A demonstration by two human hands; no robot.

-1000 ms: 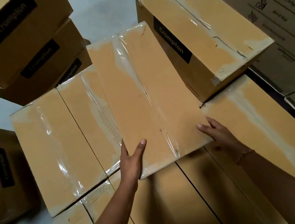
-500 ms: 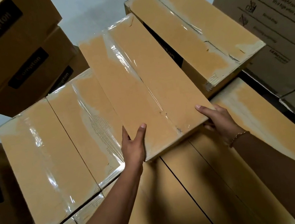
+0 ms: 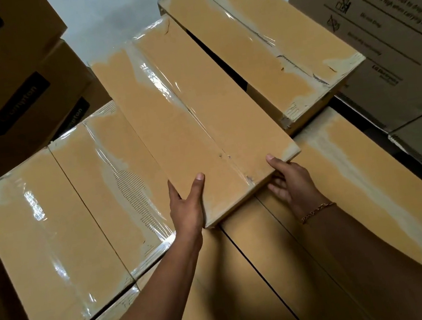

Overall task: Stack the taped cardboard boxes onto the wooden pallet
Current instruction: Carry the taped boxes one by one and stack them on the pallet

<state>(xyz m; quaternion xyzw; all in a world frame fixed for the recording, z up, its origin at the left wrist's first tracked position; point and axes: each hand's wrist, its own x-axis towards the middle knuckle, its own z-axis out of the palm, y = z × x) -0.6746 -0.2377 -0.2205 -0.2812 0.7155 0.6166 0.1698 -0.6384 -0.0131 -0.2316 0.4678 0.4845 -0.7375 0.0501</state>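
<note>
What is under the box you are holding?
Under the held box, gripped at its near end by the left hand and right hand, a lower layer of boxes shows, in shadow. What lies beneath its far part, and below those boxes, is covered.

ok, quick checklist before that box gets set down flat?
1. Left hand grips the near left corner of the held box: ok.
2. Right hand grips the near right corner: ok.
3. Right fingers clear of the underside: not ok, they curl under the near edge.
4. Fit between left box and rear right box: cannot tell, the held box hides the left box's edge.
5. Top tape seam closed: ok.
6. Wooden pallet under the stack: cannot tell, not in view.
</note>
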